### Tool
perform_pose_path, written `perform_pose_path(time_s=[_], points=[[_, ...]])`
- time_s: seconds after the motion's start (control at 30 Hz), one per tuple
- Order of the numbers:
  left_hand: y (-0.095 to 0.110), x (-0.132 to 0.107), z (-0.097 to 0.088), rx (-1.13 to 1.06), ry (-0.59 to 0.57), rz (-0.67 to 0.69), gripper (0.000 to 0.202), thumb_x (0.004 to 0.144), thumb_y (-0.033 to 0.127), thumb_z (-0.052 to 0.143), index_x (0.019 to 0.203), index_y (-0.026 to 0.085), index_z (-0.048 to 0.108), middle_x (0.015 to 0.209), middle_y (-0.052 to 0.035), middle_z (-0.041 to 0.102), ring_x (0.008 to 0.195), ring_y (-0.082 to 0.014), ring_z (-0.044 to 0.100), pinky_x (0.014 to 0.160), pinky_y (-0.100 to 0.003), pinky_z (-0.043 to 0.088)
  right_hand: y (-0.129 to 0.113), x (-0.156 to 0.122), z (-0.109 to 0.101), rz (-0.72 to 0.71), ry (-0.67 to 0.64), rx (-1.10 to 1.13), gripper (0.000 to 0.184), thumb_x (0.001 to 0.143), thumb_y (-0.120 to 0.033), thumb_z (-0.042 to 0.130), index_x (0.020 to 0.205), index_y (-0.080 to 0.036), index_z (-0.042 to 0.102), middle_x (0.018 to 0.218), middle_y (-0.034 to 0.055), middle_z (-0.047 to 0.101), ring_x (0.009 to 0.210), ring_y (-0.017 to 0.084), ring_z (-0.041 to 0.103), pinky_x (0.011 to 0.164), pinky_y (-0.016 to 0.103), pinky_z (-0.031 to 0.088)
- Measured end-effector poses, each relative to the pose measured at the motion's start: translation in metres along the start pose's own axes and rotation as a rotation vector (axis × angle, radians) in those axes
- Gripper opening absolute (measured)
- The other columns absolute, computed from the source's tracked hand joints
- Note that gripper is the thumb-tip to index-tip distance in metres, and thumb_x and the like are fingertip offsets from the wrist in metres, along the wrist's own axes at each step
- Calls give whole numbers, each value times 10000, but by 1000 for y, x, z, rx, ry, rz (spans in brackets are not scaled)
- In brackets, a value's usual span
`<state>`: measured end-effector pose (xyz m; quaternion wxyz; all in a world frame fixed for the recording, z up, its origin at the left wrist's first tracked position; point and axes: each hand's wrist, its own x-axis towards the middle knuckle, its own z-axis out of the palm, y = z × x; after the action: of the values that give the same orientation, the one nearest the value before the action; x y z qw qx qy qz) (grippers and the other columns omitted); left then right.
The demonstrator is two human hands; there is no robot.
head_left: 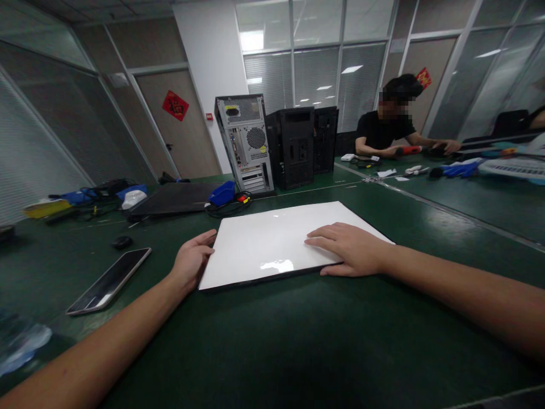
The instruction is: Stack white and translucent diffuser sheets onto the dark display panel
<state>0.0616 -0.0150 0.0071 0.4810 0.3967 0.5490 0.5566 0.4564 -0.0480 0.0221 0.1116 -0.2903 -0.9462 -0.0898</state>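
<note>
A flat white glossy panel (259,238) with a dark rim lies on the green table in front of me. My left hand (191,258) is at its left edge, fingers and thumb closed against the side. My right hand (355,250) rests palm down over the front right part, fingers stretched out on the white surface. Its thumb lies just outside the front edge. The underside of the panel is hidden.
A phone (110,282) and a small black round object (122,242) lie left. Behind the panel are a blue-handled item (222,194), a dark flat panel (176,199) and computer cases (247,142). A co-worker (392,122) sits back right, hands near a red-and-black tool (409,150).
</note>
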Motion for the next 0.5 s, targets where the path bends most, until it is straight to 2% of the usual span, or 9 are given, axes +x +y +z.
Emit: perform_pose_path(time_s=[0.2, 0.37, 0.5], points=[[-2, 3, -2, -27, -11, 31, 762, 588, -62, 522, 1320, 129, 615, 1303, -135, 669, 1067, -285, 710, 729, -293, 631, -11, 3, -7, -221, 34, -138, 439, 983, -387, 474, 1374, -203, 552, 1327, 132, 605, 1202, 276, 561, 969, 458, 457], [2, -1, 1, -22, -3, 25, 751, 591, -72, 521, 1315, 106, 611, 1364, -152, 626, 1113, -273, 689, 704, -254, 621, -20, 2, -15, -305, 34, -246, 464, 1000, -248, 427, 1462, -287, 461, 1456, 110, 513, 1217, 262, 557, 927, 431, 482], [6, -4, 3, -24, -25, 12, 752, 622, -65, 520, 1355, 93, 574, 1375, -164, 615, 1087, -275, 700, 676, -248, 614, -26, 5, -16, -440, 50, -315, 389, 990, -214, 439, 1357, -204, 566, 1513, 134, 441, 1212, 281, 552, 901, 419, 498]])
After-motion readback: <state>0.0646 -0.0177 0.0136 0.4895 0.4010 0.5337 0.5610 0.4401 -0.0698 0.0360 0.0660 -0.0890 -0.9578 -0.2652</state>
